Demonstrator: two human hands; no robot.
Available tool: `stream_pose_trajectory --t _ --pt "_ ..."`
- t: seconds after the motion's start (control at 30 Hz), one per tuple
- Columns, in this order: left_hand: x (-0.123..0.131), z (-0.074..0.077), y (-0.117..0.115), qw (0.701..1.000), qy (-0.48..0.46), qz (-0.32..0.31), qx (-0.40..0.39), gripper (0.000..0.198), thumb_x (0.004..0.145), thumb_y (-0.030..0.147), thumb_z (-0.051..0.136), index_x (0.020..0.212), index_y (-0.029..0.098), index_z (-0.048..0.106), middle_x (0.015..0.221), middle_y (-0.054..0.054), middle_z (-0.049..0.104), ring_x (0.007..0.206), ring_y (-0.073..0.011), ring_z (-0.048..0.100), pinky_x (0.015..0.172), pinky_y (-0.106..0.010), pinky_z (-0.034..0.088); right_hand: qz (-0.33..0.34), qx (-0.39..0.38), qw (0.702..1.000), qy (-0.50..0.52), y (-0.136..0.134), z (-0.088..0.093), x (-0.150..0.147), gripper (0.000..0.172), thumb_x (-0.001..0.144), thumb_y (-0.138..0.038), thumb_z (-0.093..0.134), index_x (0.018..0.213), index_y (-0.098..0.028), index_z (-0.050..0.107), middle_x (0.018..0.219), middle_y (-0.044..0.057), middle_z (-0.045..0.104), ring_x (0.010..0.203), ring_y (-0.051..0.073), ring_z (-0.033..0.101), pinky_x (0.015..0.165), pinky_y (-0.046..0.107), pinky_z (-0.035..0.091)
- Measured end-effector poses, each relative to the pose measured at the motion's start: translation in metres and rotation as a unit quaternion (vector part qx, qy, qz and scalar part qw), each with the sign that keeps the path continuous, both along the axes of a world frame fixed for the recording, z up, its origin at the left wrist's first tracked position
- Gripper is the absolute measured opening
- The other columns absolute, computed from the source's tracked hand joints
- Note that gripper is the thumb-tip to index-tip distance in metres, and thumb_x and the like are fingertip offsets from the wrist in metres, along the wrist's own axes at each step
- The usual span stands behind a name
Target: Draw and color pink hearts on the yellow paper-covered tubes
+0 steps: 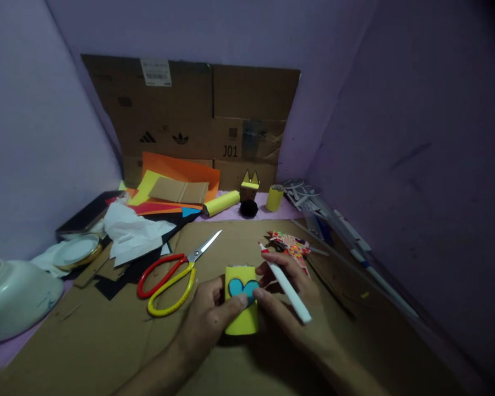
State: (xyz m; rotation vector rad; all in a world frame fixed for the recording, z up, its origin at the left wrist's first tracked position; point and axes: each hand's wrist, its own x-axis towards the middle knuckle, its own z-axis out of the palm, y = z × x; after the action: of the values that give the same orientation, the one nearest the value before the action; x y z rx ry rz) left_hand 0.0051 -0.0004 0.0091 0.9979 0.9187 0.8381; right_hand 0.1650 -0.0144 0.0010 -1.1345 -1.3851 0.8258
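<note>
My left hand (208, 319) grips a yellow paper-covered roll (241, 322) from the left, its thumb pressing on a blue heart cut-out (242, 287) stuck on the roll's front. Opposite it, my right hand (291, 308) holds a white glue stick with a red tip (286, 286) between its fingers, while its thumb and forefinger touch the right edge of the blue heart. Both hands hover just above the brown cardboard sheet (107, 341).
Red-and-yellow scissors (171, 272) lie left of the hands. Patterned paper scraps (291, 245) sit behind my right hand. Coloured papers (169, 190), a yellow tube (220, 203), a small yellow cup (274, 198) and a cardboard box wall (198, 110) are at the back. A white bowl (12, 297) stands at the left edge.
</note>
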Motion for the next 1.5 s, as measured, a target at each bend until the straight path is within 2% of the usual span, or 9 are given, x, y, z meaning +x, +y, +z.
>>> stream_pose_trajectory --t 0.07,0.13,0.27,0.43,0.6,0.9,1.17,1.5 --pt "0.001 0.0 0.0 1.0 -0.003 -0.006 -0.005 0.031 0.068 0.033 0.071 0.091 0.012 0.064 0.078 -0.004 0.066 0.072 -0.016 0.058 0.065 -0.024 0.047 0.002 0.001 1.0 -0.012 0.001 -0.001 -0.002 0.036 0.072 -0.02 0.066 0.105 -0.023 0.054 0.084 0.001 0.064 0.068 0.015 0.063 0.06 0.026 0.053" --pt "0.001 -0.002 -0.001 1.0 0.001 -0.01 -0.002 0.033 0.068 0.033 0.072 0.093 0.012 0.063 0.081 -0.004 0.067 0.076 -0.0175 0.059 0.068 -0.025 0.048 -0.01 -0.006 1.0 -0.015 0.002 -0.001 -0.002 0.029 0.071 -0.017 0.066 0.097 -0.023 0.056 0.076 -0.001 0.063 0.064 0.014 0.063 0.057 0.024 0.053" --pt "-0.002 -0.004 0.001 1.0 -0.002 -0.02 0.016 0.039 0.066 0.034 0.074 0.096 0.012 0.063 0.086 -0.006 0.068 0.078 -0.0189 0.06 0.071 -0.027 0.049 -0.01 -0.039 0.999 0.015 0.004 0.004 -0.001 0.021 0.069 -0.019 0.066 0.088 -0.021 0.058 0.068 -0.002 0.063 0.057 0.013 0.06 0.051 0.022 0.05" --pt "-0.004 -0.007 0.006 1.0 -0.018 -0.019 -0.001 0.046 0.059 0.03 0.079 0.098 0.012 0.063 0.089 -0.007 0.068 0.082 -0.0207 0.061 0.074 -0.03 0.049 0.006 -0.078 0.994 0.08 0.005 0.011 0.004 0.026 0.065 -0.022 0.071 0.087 -0.02 0.058 0.066 -0.002 0.062 0.056 0.012 0.059 0.052 0.023 0.049" --pt "-0.004 -0.01 0.007 1.0 -0.001 -0.006 0.0 0.048 0.057 0.03 0.08 0.097 0.011 0.062 0.085 -0.006 0.068 0.081 -0.021 0.061 0.071 -0.028 0.049 0.005 -0.086 0.994 0.068 0.004 0.012 0.002 0.025 0.064 -0.023 0.071 0.085 -0.019 0.058 0.065 -0.002 0.063 0.056 0.012 0.058 0.051 0.022 0.048" --pt "-0.002 -0.006 0.005 0.999 -0.008 -0.032 0.034 0.043 0.065 0.03 0.075 0.101 0.011 0.061 0.092 -0.009 0.067 0.085 -0.0222 0.061 0.077 -0.031 0.048 -0.023 -0.047 0.997 0.055 0.004 0.006 -0.003 0.024 0.064 -0.02 0.071 0.086 -0.021 0.06 0.067 -0.002 0.064 0.058 0.015 0.061 0.053 0.025 0.051" --pt "0.001 -0.006 0.0 0.998 0.006 -0.033 0.052 0.034 0.073 0.034 0.069 0.097 0.011 0.06 0.087 -0.007 0.065 0.08 -0.0191 0.059 0.074 -0.029 0.047 -0.034 -0.043 0.997 0.054 0.004 -0.001 -0.006 0.024 0.068 -0.021 0.07 0.088 -0.022 0.058 0.067 -0.002 0.063 0.056 0.013 0.06 0.051 0.022 0.05" --pt "0.002 -0.004 0.0 0.998 0.027 -0.019 0.063 0.033 0.075 0.039 0.066 0.093 0.012 0.062 0.081 -0.005 0.064 0.077 -0.0182 0.059 0.068 -0.026 0.047 -0.055 -0.029 0.997 0.044 0.002 0.0 -0.009 0.021 0.069 -0.022 0.068 0.087 -0.021 0.057 0.064 -0.003 0.062 0.051 0.013 0.058 0.047 0.022 0.049"
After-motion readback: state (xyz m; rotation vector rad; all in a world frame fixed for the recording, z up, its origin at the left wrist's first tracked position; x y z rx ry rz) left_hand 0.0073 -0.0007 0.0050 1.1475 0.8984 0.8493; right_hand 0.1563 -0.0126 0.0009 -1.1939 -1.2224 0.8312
